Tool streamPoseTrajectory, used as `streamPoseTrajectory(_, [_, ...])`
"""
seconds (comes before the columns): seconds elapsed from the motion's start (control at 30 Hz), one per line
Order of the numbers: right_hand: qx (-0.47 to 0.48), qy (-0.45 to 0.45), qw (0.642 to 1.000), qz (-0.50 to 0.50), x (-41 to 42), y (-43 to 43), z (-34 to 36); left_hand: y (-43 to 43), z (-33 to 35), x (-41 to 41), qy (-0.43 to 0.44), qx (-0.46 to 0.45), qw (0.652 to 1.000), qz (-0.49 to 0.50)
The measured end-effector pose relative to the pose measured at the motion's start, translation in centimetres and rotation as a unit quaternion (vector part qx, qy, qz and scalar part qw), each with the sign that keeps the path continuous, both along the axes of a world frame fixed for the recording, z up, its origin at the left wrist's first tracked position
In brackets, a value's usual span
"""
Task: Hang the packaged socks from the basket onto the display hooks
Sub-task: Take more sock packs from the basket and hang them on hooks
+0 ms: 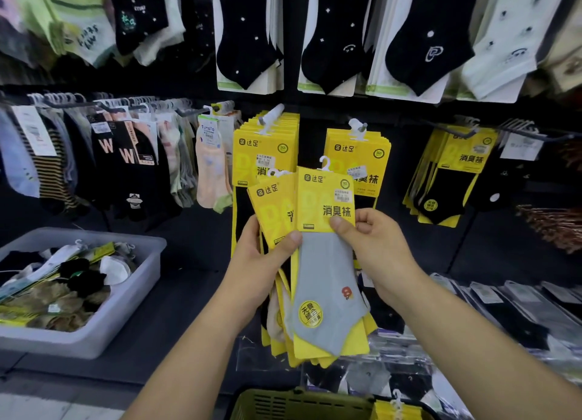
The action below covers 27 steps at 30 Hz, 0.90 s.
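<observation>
L hand (264, 259) grips a fanned stack of yellow sock packs (273, 208), thumb across the front. R hand (373, 246) pinches the front pack (327, 271), grey sock, by its card edge. Both held up in front of the hooks (271, 114), above the green basket (283, 402).

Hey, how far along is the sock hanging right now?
Looks done: yellow packs hang on two hooks. In hand: left hand holds a stack, right hand pinches its front grey-sock pack. Left: those, plus more in the green basket.
</observation>
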State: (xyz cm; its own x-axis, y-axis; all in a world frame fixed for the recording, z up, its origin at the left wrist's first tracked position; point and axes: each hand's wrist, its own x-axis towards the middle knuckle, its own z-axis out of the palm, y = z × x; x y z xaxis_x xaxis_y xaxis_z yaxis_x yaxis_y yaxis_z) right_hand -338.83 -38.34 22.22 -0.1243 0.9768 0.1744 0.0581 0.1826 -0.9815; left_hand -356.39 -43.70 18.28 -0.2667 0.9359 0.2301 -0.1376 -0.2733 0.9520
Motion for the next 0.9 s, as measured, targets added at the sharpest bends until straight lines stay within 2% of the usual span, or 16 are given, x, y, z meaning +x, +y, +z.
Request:
streamPoseTrajectory(0.13, [0.013,0.07,0.997,-0.025,0.8,0.5,-0.4,0.0,0.1,-0.2,-0.017,0.015,1.0,0.018])
streamPoseTrajectory(0.27, [0.046,0.122,0.986,-0.1,2.1,1.3,-0.2,0.0,0.1,-0.7,0.013,0.011,0.999,0.048])
streamPoseTrajectory(0.4, [0.097,0.095,0.98,-0.145,3.2,2.5,0.5,0.0,0.2,-1.3,0.037,0.007,0.997,0.061])
streamPoseTrajectory(0.67, [0.14,0.052,0.979,-0.137,2.9,4.6,1.5,-0.1,0.3,-1.7,0.041,0.001,0.997,0.059])
streamPoseTrajectory(0.9, [0.135,0.015,0.982,-0.133,2.8,5.4,0.8,-0.1,0.4,-1.7,0.025,0.0,0.999,0.044])
